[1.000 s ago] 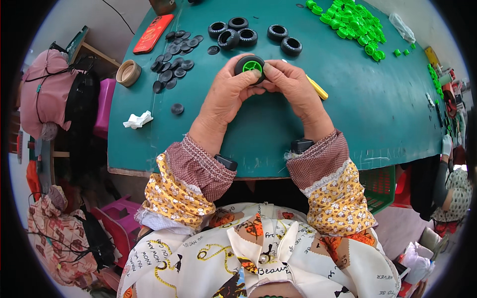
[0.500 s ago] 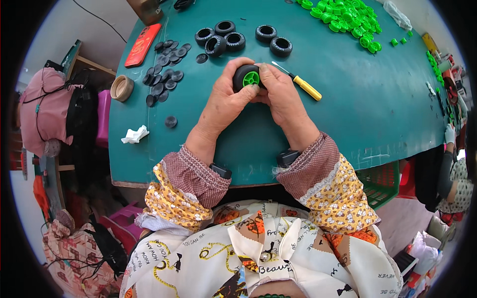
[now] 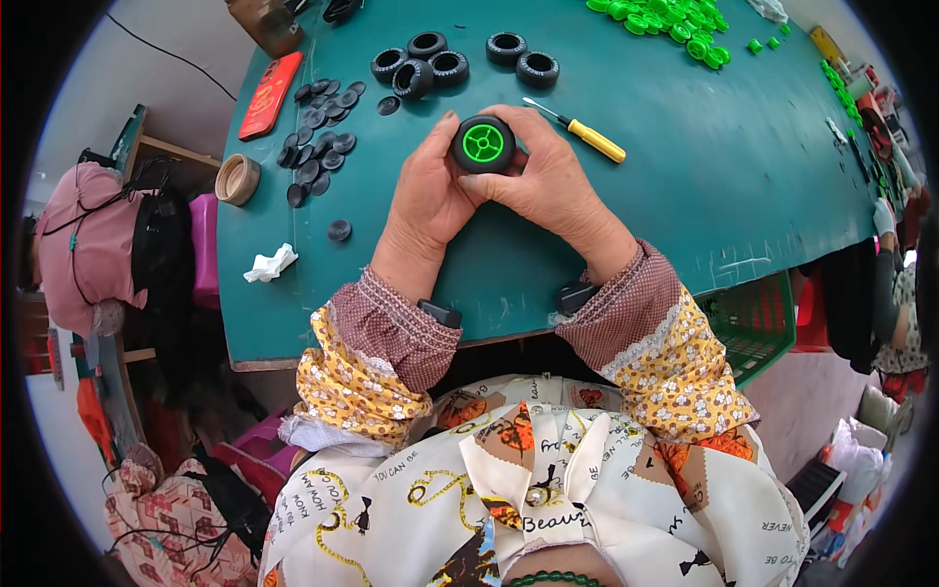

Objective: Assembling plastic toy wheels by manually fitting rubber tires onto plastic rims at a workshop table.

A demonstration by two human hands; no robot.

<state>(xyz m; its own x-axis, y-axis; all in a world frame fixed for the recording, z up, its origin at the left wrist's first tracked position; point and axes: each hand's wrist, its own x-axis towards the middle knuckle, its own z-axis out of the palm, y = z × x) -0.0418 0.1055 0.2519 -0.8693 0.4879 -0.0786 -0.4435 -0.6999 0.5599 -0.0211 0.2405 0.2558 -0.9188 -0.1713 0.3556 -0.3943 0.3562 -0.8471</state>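
Both hands meet over the middle of the green bench [image 3: 685, 196]; the left hand [image 3: 430, 191] and right hand [image 3: 548, 181] are clamped together on a small black tyre with a green hub [image 3: 483, 145], thumbs pressed at its rim, the hub facing up at the camera; it is held just above the bench top. Just beside the right hand lies a yellow-handled screwdriver [image 3: 587, 137]; behind the hands sit loose black tyres [image 3: 460, 61]; to the left, a scatter of flat black discs [image 3: 318, 147], a red phone [image 3: 271, 94], a roll of tape [image 3: 238, 179] and a crumpled white tissue [image 3: 269, 264] near the edge. Far right corner, a heap of green hubs [image 3: 670, 20]. Off the bench's left side, a pink bag [image 3: 83, 245] hangs; under the right side, a green crate [image 3: 758, 323].
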